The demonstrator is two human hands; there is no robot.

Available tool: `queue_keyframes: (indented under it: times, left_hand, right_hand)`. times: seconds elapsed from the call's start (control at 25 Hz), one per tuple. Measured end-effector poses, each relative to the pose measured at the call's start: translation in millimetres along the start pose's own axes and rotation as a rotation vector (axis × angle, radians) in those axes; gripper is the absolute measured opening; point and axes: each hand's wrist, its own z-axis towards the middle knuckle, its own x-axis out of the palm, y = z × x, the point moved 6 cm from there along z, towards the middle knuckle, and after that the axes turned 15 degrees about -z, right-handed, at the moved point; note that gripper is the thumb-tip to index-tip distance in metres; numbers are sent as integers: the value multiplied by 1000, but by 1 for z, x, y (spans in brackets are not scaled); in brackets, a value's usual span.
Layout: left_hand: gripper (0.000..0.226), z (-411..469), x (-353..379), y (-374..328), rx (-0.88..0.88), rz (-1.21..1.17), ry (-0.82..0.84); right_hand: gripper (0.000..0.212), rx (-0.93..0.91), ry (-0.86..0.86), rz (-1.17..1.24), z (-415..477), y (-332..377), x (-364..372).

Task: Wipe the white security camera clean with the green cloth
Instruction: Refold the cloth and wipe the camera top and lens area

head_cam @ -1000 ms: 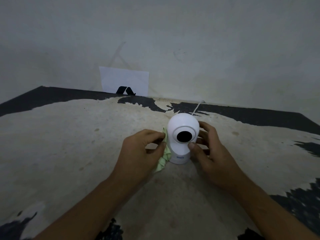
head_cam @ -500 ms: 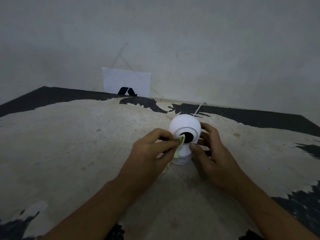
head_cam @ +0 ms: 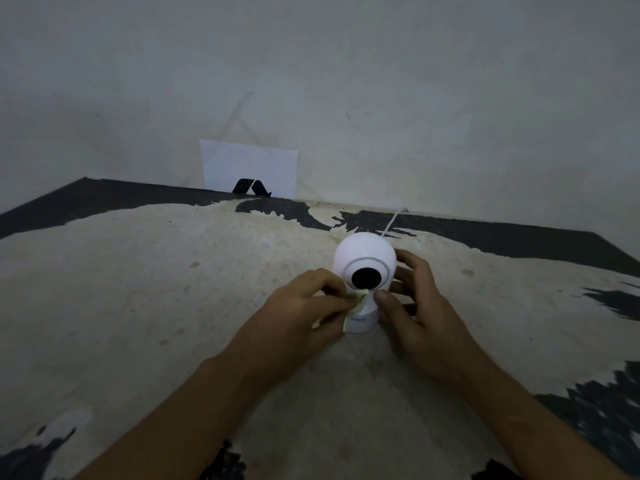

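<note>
A white security camera (head_cam: 363, 252) with a round head and a black lens stands upright on a worn table. My left hand (head_cam: 298, 313) pinches a bunched green cloth (head_cam: 356, 301) against the camera's front, just below and left of the lens. Most of the cloth is hidden inside the fingers. My right hand (head_cam: 414, 306) wraps the camera's right side and base, thumb on the front, fingers behind the head.
The table (head_cam: 138, 289) is pale with black peeling patches and meets a grey wall at the back. A white sheet of paper (head_cam: 249, 168) with a black mark leans on that wall. A thin white cable (head_cam: 393, 221) runs from the camera to the wall.
My left hand brought the cloth from the camera's left side onto its front, across the lens, then down below it. My right hand kept holding the camera.
</note>
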Motion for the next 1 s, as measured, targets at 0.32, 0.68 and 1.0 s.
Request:
queue_keyframes:
  times: [0.32, 0.68, 1.0]
  left_hand:
    - [15, -2, -29, 18, -239, -214, -444]
    - [14, 1, -29, 23, -287, -257, -448]
    - [18, 32, -55, 12, -262, -204, -415]
  right_hand:
    - [51, 13, 26, 7, 0, 1, 0]
    - [48, 18, 34, 48, 0, 1, 0]
    - [49, 6, 29, 62, -1, 1, 0]
